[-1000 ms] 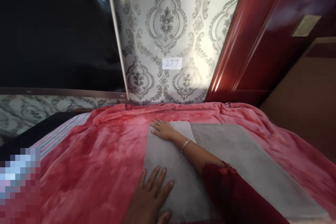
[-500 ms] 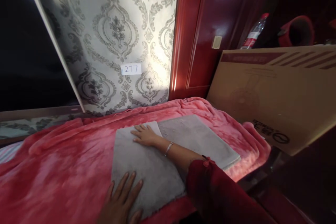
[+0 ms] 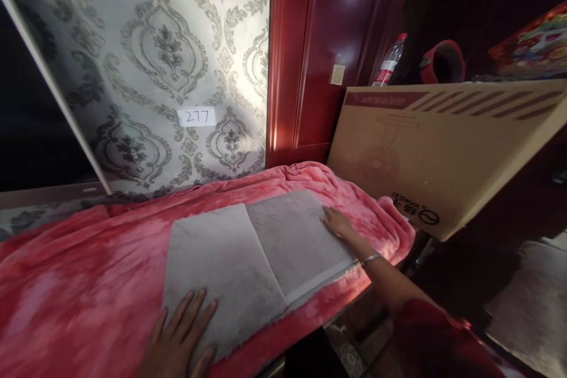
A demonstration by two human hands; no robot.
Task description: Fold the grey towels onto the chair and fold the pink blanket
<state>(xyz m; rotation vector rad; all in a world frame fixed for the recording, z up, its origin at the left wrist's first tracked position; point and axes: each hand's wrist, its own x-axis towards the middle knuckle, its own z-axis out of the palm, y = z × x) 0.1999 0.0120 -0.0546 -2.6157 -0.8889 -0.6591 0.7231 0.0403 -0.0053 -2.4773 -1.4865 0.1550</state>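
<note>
A grey plush cloth [image 3: 221,274] lies folded flat in a long shape, with a straight crease line across its middle. My left hand [image 3: 179,331] rests flat on its near left part, fingers spread and holding nothing. At the far right edge of the cloth, my right hand [image 3: 339,224] has its fingers bent together over the border, closed on it; the thumb is mostly hidden. A bracelet circles the right wrist.
A pink-red plush blanket [image 3: 97,283] spreads under the cloth. On the right stands a large cardboard box [image 3: 425,153], with a plastic bottle [image 3: 390,62] and a red ring-shaped object [image 3: 443,62] above its top edge. A patterned wall [image 3: 172,47] is behind, and a dark screen [image 3: 35,112] at left.
My right hand has moved from the cloth's left panel to its far right edge, and its fingers have closed there. My left hand stays flat on the cloth. The view has turned right.
</note>
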